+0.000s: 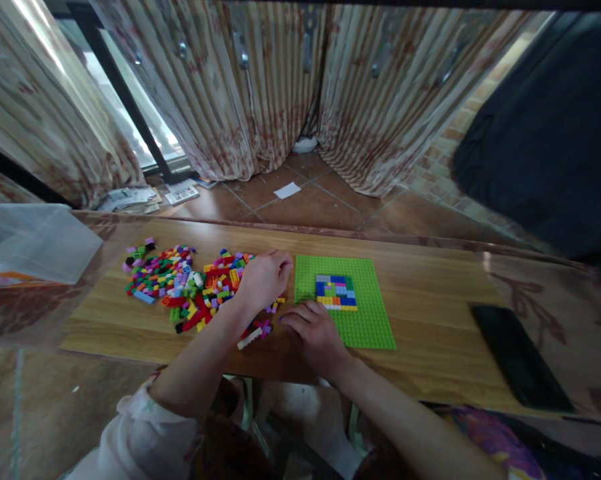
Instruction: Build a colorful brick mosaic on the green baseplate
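Observation:
A green baseplate lies flat on the wooden table, with a small square patch of blue, grey, yellow and orange bricks built on it. To its left spreads a pile of loose coloured bricks. My left hand rests at the pile's right edge with its fingers curled downward; what they hold, if anything, is hidden. My right hand lies at the baseplate's near left corner, fingers bent and pointing left toward a few stray bricks.
A clear plastic box stands at the table's far left. A black phone lies near the right front edge. Curtains hang behind the table above a tiled floor with papers. A dark cloth fills the upper right.

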Demonstrator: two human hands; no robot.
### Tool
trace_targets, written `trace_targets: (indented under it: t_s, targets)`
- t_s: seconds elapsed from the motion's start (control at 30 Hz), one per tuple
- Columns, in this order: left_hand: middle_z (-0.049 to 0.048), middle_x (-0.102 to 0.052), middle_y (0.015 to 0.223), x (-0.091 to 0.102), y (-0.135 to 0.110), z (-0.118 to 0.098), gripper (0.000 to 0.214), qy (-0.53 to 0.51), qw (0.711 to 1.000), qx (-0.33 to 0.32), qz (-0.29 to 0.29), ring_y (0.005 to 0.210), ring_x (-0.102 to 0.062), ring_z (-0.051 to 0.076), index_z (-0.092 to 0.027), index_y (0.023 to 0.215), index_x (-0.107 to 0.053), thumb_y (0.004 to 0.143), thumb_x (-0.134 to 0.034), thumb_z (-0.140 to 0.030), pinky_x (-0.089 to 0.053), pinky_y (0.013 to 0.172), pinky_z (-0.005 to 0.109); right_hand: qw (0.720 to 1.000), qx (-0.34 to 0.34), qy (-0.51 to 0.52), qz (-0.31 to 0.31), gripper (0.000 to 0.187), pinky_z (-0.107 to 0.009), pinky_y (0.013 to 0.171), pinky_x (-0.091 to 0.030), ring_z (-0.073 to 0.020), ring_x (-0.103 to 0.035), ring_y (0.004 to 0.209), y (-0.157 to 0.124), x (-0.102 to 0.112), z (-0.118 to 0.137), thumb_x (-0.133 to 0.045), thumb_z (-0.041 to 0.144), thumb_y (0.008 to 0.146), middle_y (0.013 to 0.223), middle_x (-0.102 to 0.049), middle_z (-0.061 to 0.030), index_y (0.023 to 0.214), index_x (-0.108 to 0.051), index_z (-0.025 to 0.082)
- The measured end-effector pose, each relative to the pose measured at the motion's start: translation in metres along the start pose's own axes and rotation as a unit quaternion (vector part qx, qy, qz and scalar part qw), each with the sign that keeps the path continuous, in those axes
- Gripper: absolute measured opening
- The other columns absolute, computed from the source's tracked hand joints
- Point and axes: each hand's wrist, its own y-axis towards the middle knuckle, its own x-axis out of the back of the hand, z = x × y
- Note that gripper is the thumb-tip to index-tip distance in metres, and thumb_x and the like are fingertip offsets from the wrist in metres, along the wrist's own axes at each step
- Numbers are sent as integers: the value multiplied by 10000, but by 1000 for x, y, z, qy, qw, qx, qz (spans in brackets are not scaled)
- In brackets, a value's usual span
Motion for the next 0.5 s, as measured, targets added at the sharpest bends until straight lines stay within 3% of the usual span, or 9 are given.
trace_targets:
  t_s: [0.13,0.23,0.3,0.4,0.43,0.5]
  targets:
    - [26,-665,797,-1,0,1,206,-17,1000,-11,-1,727,-608,147,-184,798,-637,893,-456,-209,-423,668,252,995,-51,69,-52,238,-344,776,-494,-192,-594,895,5,16,3,-456,153,920,970,-658,-85,1037,-659,201]
    - [24,-670,815,-2,-1,-1,202,-31,999,-15,7,755,-615,147,-189,820,-643,894,-456,-202,-438,699,253,963,-143,199,-110,209,-326,760,-525,-164,-638,837,10,32,-4,-475,220,923,965,-648,-65,1011,-665,211]
    - [22,-669,815,-3,-1,-2,197,-39,999,-22,17,775,-617,149,-190,831,-643,893,-456,-194,-444,716,253,908,-234,315,-145,176,-312,709,-547,-146,-666,755,12,44,-14,-543,295,893,940,-662,-45,980,-676,220]
    - [21,-667,807,-6,-2,-3,193,-42,998,-35,20,793,-615,155,-191,836,-640,892,-455,-188,-444,721,257,799,-348,456,-180,211,-310,709,-564,-147,-685,715,13,63,-32,-694,375,773,793,-699,-15,910,-699,215]
    - [21,-666,802,-6,-2,-3,194,-42,998,-38,20,792,-614,156,-191,832,-639,892,-455,-186,-442,718,257,774,-362,482,-193,233,-312,730,-565,-144,-684,711,12,70,-38,-737,381,725,771,-707,-12,881,-707,210]
    - [18,-666,796,-7,-3,-3,192,-44,998,-43,23,784,-613,154,-191,831,-638,890,-456,-178,-440,711,256,751,-374,505,-203,277,-308,749,-562,-137,-678,702,10,83,-48,-811,352,625,760,-718,-8,840,-717,204]
